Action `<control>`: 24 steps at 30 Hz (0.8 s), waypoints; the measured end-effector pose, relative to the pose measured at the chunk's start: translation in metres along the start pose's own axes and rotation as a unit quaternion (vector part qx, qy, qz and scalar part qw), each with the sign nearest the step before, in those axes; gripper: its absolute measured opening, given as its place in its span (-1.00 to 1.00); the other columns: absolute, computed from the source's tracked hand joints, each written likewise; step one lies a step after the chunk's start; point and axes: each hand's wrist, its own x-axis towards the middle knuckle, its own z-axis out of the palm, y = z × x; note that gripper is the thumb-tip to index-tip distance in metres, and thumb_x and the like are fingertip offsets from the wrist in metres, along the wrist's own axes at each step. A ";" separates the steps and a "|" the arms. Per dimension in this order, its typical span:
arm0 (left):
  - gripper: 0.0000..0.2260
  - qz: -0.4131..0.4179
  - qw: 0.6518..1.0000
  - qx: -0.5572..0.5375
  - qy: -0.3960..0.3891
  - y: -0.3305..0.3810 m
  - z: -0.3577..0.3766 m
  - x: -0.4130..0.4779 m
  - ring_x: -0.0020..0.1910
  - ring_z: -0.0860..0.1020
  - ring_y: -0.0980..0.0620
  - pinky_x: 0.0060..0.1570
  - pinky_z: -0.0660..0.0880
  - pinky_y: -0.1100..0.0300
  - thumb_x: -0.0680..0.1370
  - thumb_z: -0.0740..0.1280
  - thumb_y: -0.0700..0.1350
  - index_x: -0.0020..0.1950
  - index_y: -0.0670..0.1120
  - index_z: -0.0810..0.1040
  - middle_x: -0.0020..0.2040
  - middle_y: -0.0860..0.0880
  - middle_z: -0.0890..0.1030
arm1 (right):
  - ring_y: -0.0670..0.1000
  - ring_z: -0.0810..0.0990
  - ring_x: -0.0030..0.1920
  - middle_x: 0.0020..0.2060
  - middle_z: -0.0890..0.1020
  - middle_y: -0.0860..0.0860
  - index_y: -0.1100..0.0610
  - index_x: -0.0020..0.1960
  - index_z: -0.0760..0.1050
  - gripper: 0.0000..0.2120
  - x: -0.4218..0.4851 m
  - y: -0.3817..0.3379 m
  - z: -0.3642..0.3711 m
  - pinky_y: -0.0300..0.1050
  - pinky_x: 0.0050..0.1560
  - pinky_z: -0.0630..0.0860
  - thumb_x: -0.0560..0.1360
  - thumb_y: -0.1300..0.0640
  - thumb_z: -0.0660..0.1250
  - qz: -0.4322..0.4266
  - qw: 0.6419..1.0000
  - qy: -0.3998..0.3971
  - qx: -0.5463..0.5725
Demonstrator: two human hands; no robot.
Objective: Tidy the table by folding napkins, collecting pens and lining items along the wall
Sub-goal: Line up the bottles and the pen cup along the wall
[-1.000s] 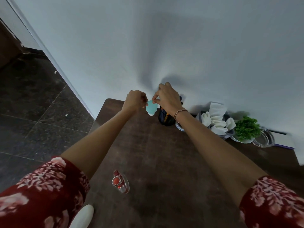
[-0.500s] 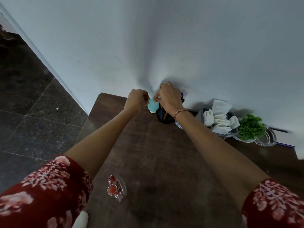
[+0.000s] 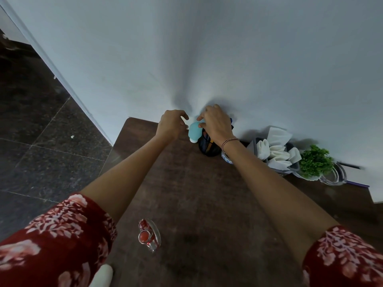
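Teal item held upright, white end down; right hand pinches top.

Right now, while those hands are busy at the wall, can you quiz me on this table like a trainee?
1. True or false: the red-capped bottle sits against the wall.
2. The right hand pinches: A) a napkin, B) the teal item, C) a pen.
3. What stands between the napkins and the glass dish?
Key: 1 false, it sits well away from the wall; 2 B; 3 the green plant.
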 end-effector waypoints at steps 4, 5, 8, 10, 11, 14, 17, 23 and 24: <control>-0.82 0.005 1.000 0.006 0.014 0.005 -0.012 -0.008 -0.07 0.59 0.01 -0.12 0.40 0.23 0.46 0.40 -0.18 0.04 -0.04 0.61 -0.14 -0.01 0.67 | 0.05 0.44 0.15 0.05 0.57 0.06 0.12 0.18 0.57 -0.74 -0.005 -0.008 -0.013 -0.13 -0.07 0.40 0.52 0.11 0.33 -0.005 1.000 0.021 -0.011; -0.83 0.008 1.000 0.006 0.019 0.007 -0.016 -0.011 -0.07 0.59 0.01 -0.12 0.41 0.22 0.46 0.40 -0.16 0.04 -0.03 0.61 -0.14 0.01 0.67 | 0.06 0.44 0.14 0.05 0.57 0.06 0.11 0.19 0.57 -0.74 -0.007 -0.011 -0.018 -0.13 -0.07 0.39 0.52 0.09 0.32 -0.008 0.999 0.028 -0.015; -0.83 0.020 0.999 0.016 0.034 0.012 -0.031 -0.024 -0.05 0.59 0.03 -0.11 0.42 0.21 0.47 0.39 -0.12 0.04 -0.01 0.61 -0.13 0.03 0.67 | 0.07 0.43 0.12 0.04 0.57 0.04 0.06 0.20 0.56 -0.73 -0.020 -0.025 -0.031 -0.10 -0.03 0.35 0.53 0.03 0.30 -0.015 0.998 0.051 -0.024; -0.83 0.029 0.998 0.026 0.041 0.014 -0.042 -0.035 -0.05 0.59 0.04 -0.11 0.41 0.21 0.47 0.39 -0.11 0.05 -0.01 0.61 -0.13 0.03 0.68 | 0.08 0.42 0.14 0.05 0.57 0.03 0.03 0.21 0.55 -0.72 -0.032 -0.036 -0.039 -0.07 0.01 0.31 0.53 0.00 0.28 -0.022 0.997 0.062 -0.031; -0.84 0.033 0.998 0.030 0.044 0.015 -0.049 -0.041 -0.06 0.59 0.04 -0.11 0.42 0.20 0.47 0.39 -0.11 0.05 -0.01 0.60 -0.13 0.03 0.68 | 0.08 0.41 0.15 0.06 0.56 0.02 0.02 0.21 0.55 -0.72 -0.039 -0.042 -0.043 -0.06 0.03 0.31 0.53 0.00 0.28 -0.026 0.997 0.065 -0.032; -0.84 0.041 0.997 0.036 0.052 0.014 -0.066 -0.065 -0.06 0.61 0.04 -0.03 0.48 0.15 0.47 0.39 -0.11 0.05 -0.03 0.61 -0.13 0.02 0.68 | 0.09 0.42 0.16 0.07 0.57 0.02 0.02 0.19 0.56 -0.73 -0.063 -0.059 -0.048 -0.01 0.06 0.37 0.52 0.01 0.31 -0.040 0.997 0.072 -0.009; -0.83 0.034 0.996 0.044 0.065 0.013 -0.082 -0.093 -0.06 0.60 0.03 -0.07 0.47 0.15 0.48 0.37 -0.08 0.05 -0.03 0.61 -0.12 0.01 0.68 | 0.09 0.43 0.17 0.08 0.57 0.03 0.06 0.18 0.57 -0.73 -0.086 -0.076 -0.049 0.00 0.05 0.45 0.50 0.05 0.33 -0.062 0.995 0.071 0.036; -0.81 0.011 0.994 0.071 0.084 0.006 -0.105 -0.161 -0.04 0.60 -0.01 -0.10 0.51 0.14 0.47 0.31 -0.09 0.05 -0.05 0.63 -0.12 0.01 0.67 | 0.08 0.44 0.10 0.00 0.57 0.04 0.12 0.13 0.59 -0.77 -0.136 -0.112 -0.050 -0.05 0.01 0.45 0.50 0.11 0.34 -0.111 0.986 0.087 0.088; -0.81 0.014 0.993 0.079 0.086 0.004 -0.110 -0.172 -0.06 0.61 0.00 -0.09 0.52 0.15 0.47 0.32 -0.10 0.04 -0.05 0.63 -0.12 0.01 0.67 | 0.07 0.44 0.08 -0.01 0.57 0.05 0.14 0.12 0.59 -0.77 -0.145 -0.119 -0.050 -0.06 0.00 0.46 0.50 0.11 0.35 -0.120 0.983 0.092 0.100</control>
